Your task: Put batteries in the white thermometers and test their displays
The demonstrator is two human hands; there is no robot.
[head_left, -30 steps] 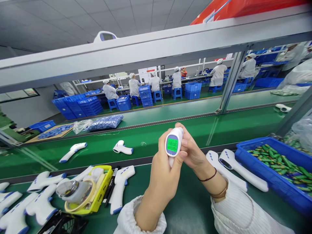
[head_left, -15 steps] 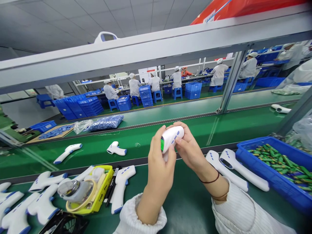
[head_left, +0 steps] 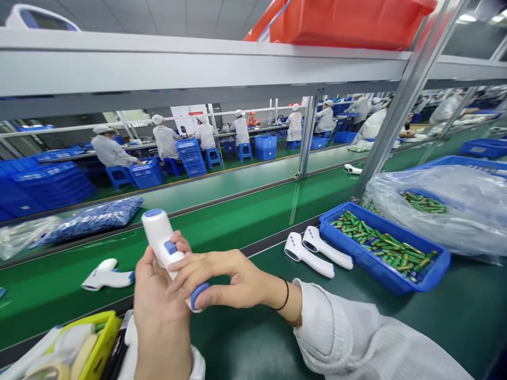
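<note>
Both hands hold one white infrared thermometer (head_left: 161, 244) with blue trim, its handle end pointing up and to the left. My left hand (head_left: 156, 295) cups it from below, fingers curled round the body. My right hand (head_left: 214, 279) reaches across from the right, fingers closed over its lower end near a blue cap (head_left: 198, 295). The display is turned away from me. Two more white thermometers (head_left: 317, 250) lie on the green bench beside a blue tray (head_left: 431, 277) of green batteries (head_left: 380, 245).
Another thermometer (head_left: 105, 274) lies on the green conveyor belt (head_left: 245, 221). A yellow tray (head_left: 99, 343) sits at the lower left. A plastic bag (head_left: 439, 206) covers a second blue tray at right. A metal post (head_left: 396, 105) rises from the bench. Workers in white sit at far tables.
The thermometer has been turned over, so its lit green display no longer faces me. My view has swung right, and my hands now sit lower left in frame.
</note>
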